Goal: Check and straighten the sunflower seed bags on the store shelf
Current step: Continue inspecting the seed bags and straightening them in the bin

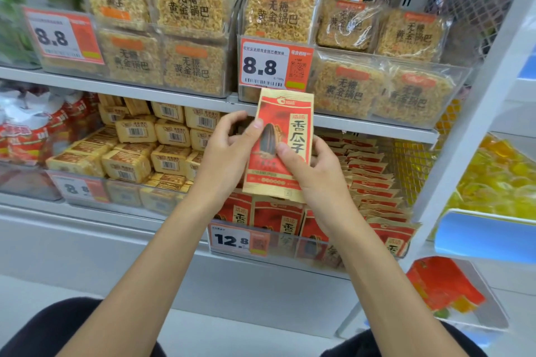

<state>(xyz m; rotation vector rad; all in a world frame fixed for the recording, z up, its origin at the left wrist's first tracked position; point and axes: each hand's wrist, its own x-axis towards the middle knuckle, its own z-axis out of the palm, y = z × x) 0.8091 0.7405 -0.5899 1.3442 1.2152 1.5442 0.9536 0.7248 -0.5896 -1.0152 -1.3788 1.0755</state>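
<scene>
I hold one red and gold sunflower seed bag (282, 124) upright in front of the shelf, its printed front facing me. My left hand (229, 153) pinches its left edge with the thumb on the front. My right hand (310, 171) grips its lower right side, thumb across the front. Below and behind it, a clear bin (293, 243) with a 12.8 price tag (232, 239) holds several more sunflower seed bags (374, 182), standing in rows that run back to the right.
Left of the bin sit stacked tan snack blocks (133, 151) behind an 8.8 tag. The shelf above carries clear bins of rice crisp packs (191, 3). A white upright post (470, 130) bounds the shelf on the right, with yellow jellies (499, 177) beyond.
</scene>
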